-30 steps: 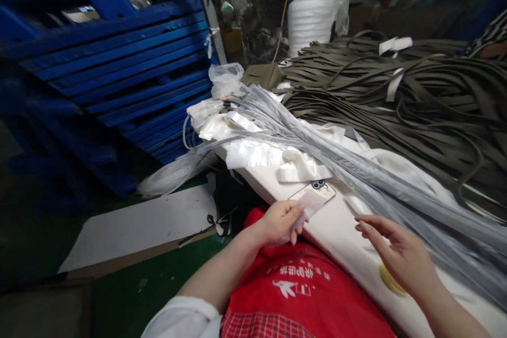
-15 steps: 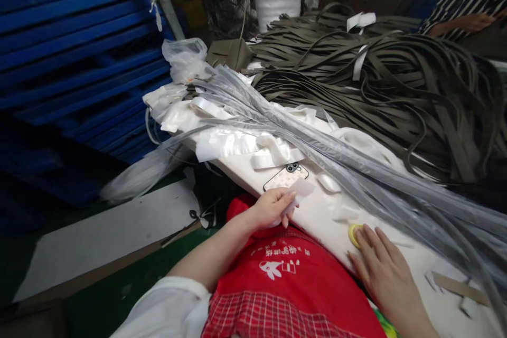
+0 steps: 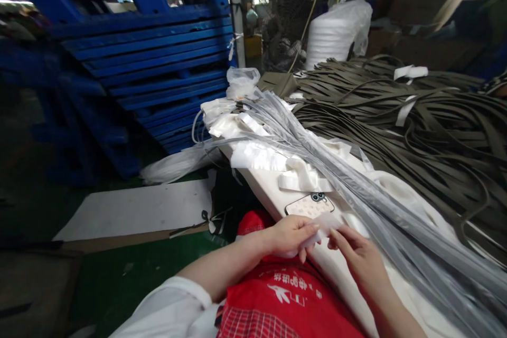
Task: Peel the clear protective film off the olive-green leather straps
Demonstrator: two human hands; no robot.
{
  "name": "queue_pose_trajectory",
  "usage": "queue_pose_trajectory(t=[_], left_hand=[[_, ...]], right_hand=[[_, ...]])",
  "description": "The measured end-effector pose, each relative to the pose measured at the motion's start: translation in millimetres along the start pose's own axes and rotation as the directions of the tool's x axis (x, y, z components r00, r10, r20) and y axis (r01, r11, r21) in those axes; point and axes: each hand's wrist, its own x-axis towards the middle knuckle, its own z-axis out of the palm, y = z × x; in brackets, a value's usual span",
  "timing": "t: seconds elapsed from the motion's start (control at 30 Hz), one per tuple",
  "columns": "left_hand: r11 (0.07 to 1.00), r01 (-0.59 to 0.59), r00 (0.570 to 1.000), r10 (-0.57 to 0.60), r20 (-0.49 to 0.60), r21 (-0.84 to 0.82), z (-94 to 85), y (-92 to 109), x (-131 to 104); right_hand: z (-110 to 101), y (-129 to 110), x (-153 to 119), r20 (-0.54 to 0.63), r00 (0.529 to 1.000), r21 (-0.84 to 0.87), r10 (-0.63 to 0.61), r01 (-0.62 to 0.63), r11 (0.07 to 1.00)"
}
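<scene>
A thin, translucent white sheet (image 3: 327,223) is pinched between the thumb and fingers of my left hand (image 3: 291,235), above the red apron (image 3: 293,288). At the sheet's right end, the thumb and fingertips of my right hand (image 3: 358,259) are pressed together on its edge. Whether those fingertips also hold something smaller cannot be seen. Just beyond both hands a phone in a pale patterned case (image 3: 309,206) lies on the white tabletop (image 3: 273,195).
Long grey plastic-wrapped strips (image 3: 336,163) run across the table, beside white ribbon pieces (image 3: 303,177). Dark olive strips (image 3: 435,111) are heaped behind. Blue pallets (image 3: 166,63) are stacked at left; a white foam roll (image 3: 332,37) stands at the back. A white board (image 3: 138,208) lies on the floor.
My right hand has left the yellow tape roll and come left to the white sheet. My left hand still holds the sheet. The view has swung left and up.
</scene>
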Motion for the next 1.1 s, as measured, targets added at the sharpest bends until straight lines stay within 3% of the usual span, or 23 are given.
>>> queue_pose_trajectory(t=[0.23, 0.47, 0.53, 0.67, 0.73, 0.83, 0.9, 1.0, 1.1], left_hand=[[0.990, -0.098, 0.990, 0.087, -0.113, -0.097, -10.9, 5.2, -14.5], [0.950, -0.239, 0.960, 0.202, -0.193, -0.198, -8.4, 12.4, -15.9], [0.923, -0.325, 0.919, 0.256, -0.299, -0.208, -9.0, 12.8, -14.5], [0.902, -0.427, 0.790, 0.333, -0.515, -0.070, -23.1, 19.9, -21.3], [0.910, -0.411, 0.808, 0.392, -0.439, 0.055, -34.0, 26.8, -29.8], [0.880, -0.411, 0.884, 0.448, -0.130, 0.238, -45.1, 34.8, -40.7], [0.863, -0.394, 0.912, 0.411, 0.017, 0.316, -46.0, 35.7, -43.2], [0.840, -0.358, 0.925, 0.378, 0.033, 0.409, -40.4, 33.0, -42.4], [0.795, -0.396, 0.896, 0.444, 0.003, 0.459, -34.1, 33.2, -42.9]], right_hand=[[18.3, -2.1, 17.1, -0.038, 0.997, 0.065, 0.060, -0.058, 0.996], [30.0, -25.2, 29.5, -0.084, 0.995, 0.016, -0.062, 0.063, 0.998], [32.4, -30.7, 32.5, -0.106, 0.990, 0.021, -0.088, 0.090, 0.996], [32.3, -37.7, 37.7, -0.122, 0.985, -0.006, -0.125, 0.126, 0.992], [31.0, -38.5, 40.5, -0.102, 0.984, -0.016, -0.148, 0.147, 0.989], [30.8, -36.5, 44.6, -0.027, 0.991, 0.038, -0.131, 0.132, 0.991], [31.7, -34.4, 46.7, 0.021, 0.995, 0.097, -0.098, 0.096, 0.991], [32.2, -32.9, 49.2, 0.039, 0.997, 0.157, -0.069, 0.062, 0.986], [31.3, -33.6, 51.5, 0.025, 0.999, 0.195, -0.048, 0.042, 0.980]])
